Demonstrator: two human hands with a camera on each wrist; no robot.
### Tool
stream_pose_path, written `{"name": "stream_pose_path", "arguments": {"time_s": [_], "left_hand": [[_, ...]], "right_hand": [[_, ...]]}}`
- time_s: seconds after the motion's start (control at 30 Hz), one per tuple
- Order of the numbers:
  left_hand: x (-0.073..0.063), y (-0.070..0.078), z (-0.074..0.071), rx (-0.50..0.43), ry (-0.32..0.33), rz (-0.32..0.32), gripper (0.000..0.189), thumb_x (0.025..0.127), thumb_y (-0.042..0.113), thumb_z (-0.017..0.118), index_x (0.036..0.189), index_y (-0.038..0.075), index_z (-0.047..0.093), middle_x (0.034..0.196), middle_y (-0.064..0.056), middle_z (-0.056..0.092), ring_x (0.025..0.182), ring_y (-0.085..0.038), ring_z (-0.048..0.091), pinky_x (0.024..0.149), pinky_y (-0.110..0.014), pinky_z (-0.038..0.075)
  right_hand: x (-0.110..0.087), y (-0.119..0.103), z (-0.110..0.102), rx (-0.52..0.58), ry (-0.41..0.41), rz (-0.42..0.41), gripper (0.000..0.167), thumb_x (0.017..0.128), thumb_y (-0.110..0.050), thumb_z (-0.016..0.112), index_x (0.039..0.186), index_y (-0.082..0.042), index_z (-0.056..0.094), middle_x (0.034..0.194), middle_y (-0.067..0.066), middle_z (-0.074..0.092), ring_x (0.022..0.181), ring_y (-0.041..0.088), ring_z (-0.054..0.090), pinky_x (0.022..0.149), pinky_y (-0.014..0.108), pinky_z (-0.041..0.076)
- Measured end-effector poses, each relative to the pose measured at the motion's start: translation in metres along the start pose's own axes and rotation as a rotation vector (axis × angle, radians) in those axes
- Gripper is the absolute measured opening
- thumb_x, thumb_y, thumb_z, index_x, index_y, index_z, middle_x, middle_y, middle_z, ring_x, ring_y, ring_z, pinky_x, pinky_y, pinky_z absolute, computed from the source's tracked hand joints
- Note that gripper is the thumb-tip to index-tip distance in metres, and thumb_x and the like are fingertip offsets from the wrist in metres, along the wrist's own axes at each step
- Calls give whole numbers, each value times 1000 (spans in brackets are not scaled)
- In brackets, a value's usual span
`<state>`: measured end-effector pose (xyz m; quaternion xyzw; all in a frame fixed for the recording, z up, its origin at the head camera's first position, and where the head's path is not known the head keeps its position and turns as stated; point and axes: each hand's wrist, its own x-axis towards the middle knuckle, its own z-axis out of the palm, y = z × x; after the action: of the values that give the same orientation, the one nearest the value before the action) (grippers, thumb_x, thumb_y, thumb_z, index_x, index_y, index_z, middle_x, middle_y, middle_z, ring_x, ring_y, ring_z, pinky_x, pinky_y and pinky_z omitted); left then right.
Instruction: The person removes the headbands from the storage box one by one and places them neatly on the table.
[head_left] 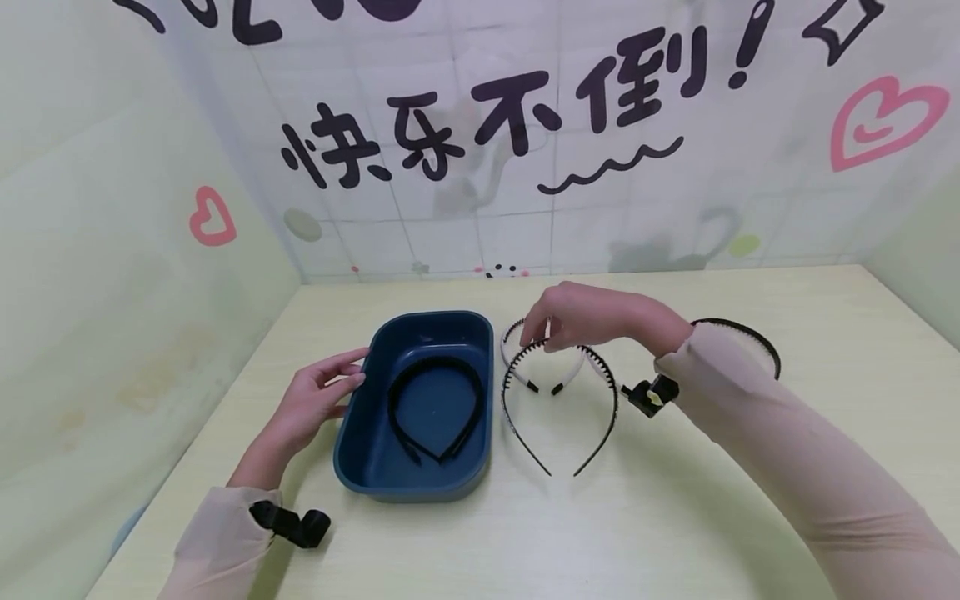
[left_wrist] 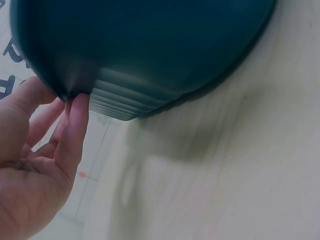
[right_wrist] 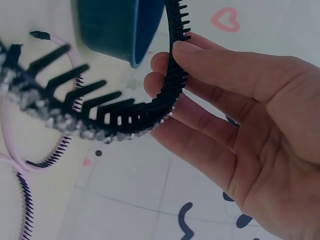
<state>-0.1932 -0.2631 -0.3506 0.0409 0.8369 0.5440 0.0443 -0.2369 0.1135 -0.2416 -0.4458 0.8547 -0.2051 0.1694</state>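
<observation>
My left hand (head_left: 313,400) pinches the left rim of a blue plastic bin (head_left: 413,492); thumb and fingers meet at its edge (left_wrist: 75,75) in the left wrist view. Black headbands (head_left: 395,392), which overlap so that I cannot tell how many, lie inside the bin. My right hand (head_left: 573,312) holds a black toothed headband (head_left: 617,404) by the top of its arch, its ends pointing down toward me. Clear stones line its outer side, and thumb and fingertips pinch its band (right_wrist: 175,75) in the right wrist view.
Behind the held headband lies a pale headband (head_left: 504,354) with dark tips and teeth; pale loops (right_wrist: 6,120) overlap in the right wrist view. Another black headband (head_left: 772,350) lies at the right, partly behind my forearm. A printed wall sheet (head_left: 480,225) rises at the table's back edge.
</observation>
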Motion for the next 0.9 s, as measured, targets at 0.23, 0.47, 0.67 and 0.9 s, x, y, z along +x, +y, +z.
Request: {"name": "stream_pose_path", "arguments": {"time_s": [0.23, 0.47, 0.67, 0.9], "left_hand": [[1, -2, 0, -9, 3, 5, 51, 91, 31, 57, 136, 10, 46, 109, -14, 48, 93, -13, 53, 71, -32, 52], [3, -4, 1, -17, 1, 12, 51, 90, 31, 58, 136, 10, 46, 109, -13, 48, 91, -14, 52, 69, -32, 53], [3, -4, 0, -25, 0, 7, 52, 90, 31, 58, 136, 10, 46, 109, -13, 48, 91, -12, 54, 69, -32, 53], [2, -3, 0, -28, 2, 11, 51, 90, 30, 58, 135, 10, 46, 110, -14, 48, 91, -12, 54, 70, -33, 53]], "right_hand": [[1, 10, 16, 33, -13, -11, 28, 81, 5, 64, 107, -5, 68, 102, 1, 65, 88, 14, 61, 75, 27, 49], [4, 18, 30, 51, -33, -20, 25, 81, 3, 65, 105, -5, 68, 101, 5, 66, 87, 14, 61, 74, 25, 49], [6, 23, 39, 93, -32, -55, 25, 81, 6, 64, 104, -1, 67, 99, 9, 66, 85, 14, 62, 73, 24, 49], [10, 26, 48, 111, -23, -83, 25, 79, 7, 65, 103, 1, 68, 98, 7, 67, 85, 13, 63, 72, 21, 49]]}}
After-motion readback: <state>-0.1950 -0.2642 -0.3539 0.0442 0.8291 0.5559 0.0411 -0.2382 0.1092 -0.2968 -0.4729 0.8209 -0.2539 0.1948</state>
